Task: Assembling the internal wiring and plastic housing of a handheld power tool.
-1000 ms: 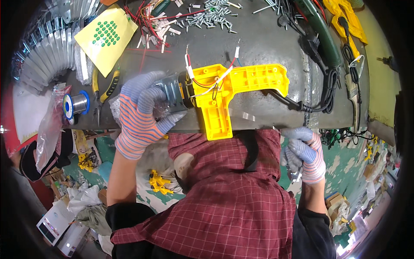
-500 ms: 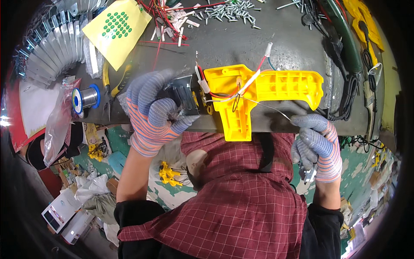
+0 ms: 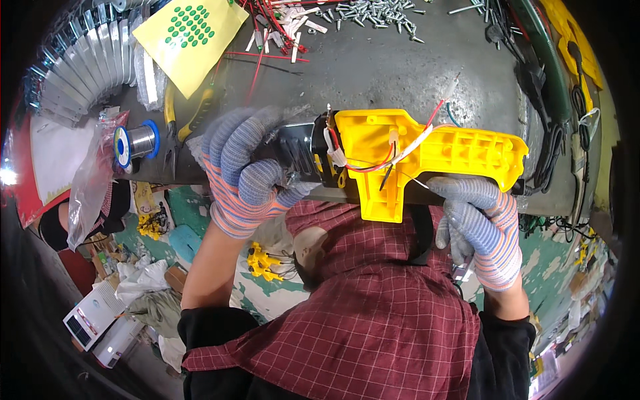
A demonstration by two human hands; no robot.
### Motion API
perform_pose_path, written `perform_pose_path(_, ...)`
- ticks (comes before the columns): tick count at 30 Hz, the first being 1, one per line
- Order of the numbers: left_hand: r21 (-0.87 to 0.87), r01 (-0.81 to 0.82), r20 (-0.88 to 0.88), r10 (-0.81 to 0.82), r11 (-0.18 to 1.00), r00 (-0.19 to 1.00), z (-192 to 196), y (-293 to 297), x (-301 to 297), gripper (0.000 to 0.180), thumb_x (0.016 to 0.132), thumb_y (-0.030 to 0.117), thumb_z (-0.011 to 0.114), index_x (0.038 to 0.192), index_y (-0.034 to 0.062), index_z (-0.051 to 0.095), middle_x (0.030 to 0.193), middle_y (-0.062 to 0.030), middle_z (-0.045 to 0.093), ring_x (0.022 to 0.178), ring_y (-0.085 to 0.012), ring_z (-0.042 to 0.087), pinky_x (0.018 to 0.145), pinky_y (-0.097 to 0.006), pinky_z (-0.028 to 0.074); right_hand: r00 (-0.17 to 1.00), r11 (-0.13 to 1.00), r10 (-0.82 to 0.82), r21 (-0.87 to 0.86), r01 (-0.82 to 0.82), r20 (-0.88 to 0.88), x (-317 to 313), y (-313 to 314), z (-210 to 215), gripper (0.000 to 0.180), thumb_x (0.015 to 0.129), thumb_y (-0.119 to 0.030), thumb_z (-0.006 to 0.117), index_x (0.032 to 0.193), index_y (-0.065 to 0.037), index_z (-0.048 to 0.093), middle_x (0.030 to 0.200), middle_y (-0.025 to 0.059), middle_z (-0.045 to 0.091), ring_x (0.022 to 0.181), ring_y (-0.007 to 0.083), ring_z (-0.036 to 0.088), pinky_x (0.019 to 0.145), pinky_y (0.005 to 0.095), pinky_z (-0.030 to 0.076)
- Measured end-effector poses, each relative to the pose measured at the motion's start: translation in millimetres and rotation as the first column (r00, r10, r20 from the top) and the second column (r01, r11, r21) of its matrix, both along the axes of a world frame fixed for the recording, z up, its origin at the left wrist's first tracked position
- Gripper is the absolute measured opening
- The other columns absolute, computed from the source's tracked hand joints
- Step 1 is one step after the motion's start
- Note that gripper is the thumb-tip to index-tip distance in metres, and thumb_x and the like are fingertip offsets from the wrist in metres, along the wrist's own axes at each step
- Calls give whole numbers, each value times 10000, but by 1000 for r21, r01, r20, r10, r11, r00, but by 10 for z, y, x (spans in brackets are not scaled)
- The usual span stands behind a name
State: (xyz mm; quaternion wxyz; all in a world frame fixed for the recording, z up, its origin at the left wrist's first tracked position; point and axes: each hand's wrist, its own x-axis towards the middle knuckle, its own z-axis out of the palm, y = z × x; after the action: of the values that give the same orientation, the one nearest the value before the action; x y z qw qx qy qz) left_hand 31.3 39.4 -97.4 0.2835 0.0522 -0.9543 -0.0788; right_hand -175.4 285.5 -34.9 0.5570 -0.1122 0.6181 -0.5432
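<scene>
A yellow plastic tool housing half, hollow side up, lies level over the bench edge, with a ribbed handle pointing right. Red, white and black wires cross its cavity. On its left it joins a dark, slotted front section. My left hand, in a striped knit glove, is closed around that section's left end; its fingertips are blurred. My right hand, gloved alike, pinches a thin pale wire coming from the cavity. Below its curled fingers shows a bit of a grey metal object, mostly hidden.
Left on the bench are a solder spool, yellow-handled pliers, a yellow sticker sheet and stacked metal plates. Loose screws and red wires lie at the back, black cables at the right.
My right hand has come left toward the housing, and the stretch of thin wire showing is shorter. The housing sits slightly further right, with its wires shifted. My left hand keeps its grip.
</scene>
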Motion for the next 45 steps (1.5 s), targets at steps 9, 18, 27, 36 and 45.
perform_pose_path(9,-16,-43,21,44,999,999,204,50,-79,408,757,430,762,937,162,511,1250,-142,566,1082,-378,561,891,-492,451,986,995,87,43,-94,142,-57,-113,231,243,938,-123,601,1146,-24,677,689,-3,607,497,35,525,487,195,434)
perform_pose_path(18,115,17,85,-27,993,996,280,47,-258,648,654,436,826,1114,89,529,1146,-132,555,993,-353,545,854,-490,427,677,962,234,63,-267,-698,153,-363,-143,304,962,-254,517,1223,-127,605,719,177,654,652,374,649,612,460,533)
perform_pose_path(27,202,3,128,-29,979,991,371,53,-296,513,693,403,802,989,87,527,1154,-147,565,988,-344,546,848,-491,432,420,936,286,158,-314,-861,208,-456,-125,325,931,-222,507,1236,-140,585,676,135,634,553,342,616,539,453,514)
perform_pose_path(36,274,175,24,-188,946,982,337,84,-493,398,674,210,800,919,89,511,1221,-180,566,1107,-406,569,1015,-601,411,288,934,163,53,-352,-944,52,-524,-107,353,823,-130,604,1171,-84,629,604,101,585,517,299,580,515,409,463)
perform_pose_path(45,170,177,116,-198,969,973,266,200,-460,274,713,154,758,972,202,683,1233,-193,560,1110,-429,570,1032,-629,378,16,934,124,111,-339,-992,151,-541,-256,431,714,-77,617,1143,-52,656,555,49,540,432,242,497,458,379,398)
